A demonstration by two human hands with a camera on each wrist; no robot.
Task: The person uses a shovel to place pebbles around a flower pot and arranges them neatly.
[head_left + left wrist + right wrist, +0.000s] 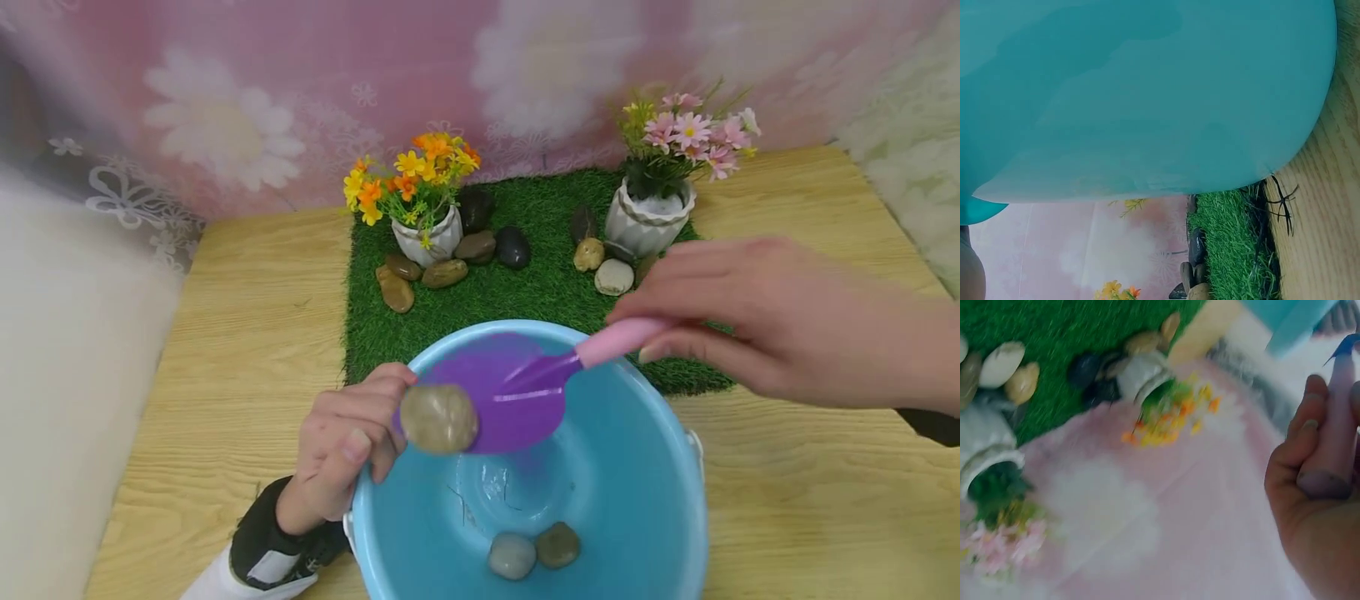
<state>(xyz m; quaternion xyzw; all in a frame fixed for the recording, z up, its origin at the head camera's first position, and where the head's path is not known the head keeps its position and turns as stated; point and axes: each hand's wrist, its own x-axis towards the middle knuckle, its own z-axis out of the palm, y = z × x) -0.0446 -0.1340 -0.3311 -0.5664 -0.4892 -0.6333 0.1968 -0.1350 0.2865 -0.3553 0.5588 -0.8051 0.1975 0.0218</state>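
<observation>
My right hand point(720, 312) grips the pink handle of a toy shovel point(525, 400), its purple blade held over a light blue bucket point(645, 467). A rounded tan stone point(438, 419) lies at the tip of the blade. With fingers hooked over the rim, my left hand point(348, 442) holds the bucket at its left side. A grey stone point(512, 556) and a brown stone point(558, 545) lie inside the bucket. In the right wrist view the fingers curl round the shovel handle point(1332, 444); the left wrist view is mostly filled by the bucket's outer wall point(1166, 106).
Behind the bucket, a green grass mat point(555, 300) lies on the wooden table point(247, 350). On it stand a white pot with orange and yellow flowers point(420, 171) and a white pot with pink flowers point(690, 133). Several stones point(445, 273) lie around both pots.
</observation>
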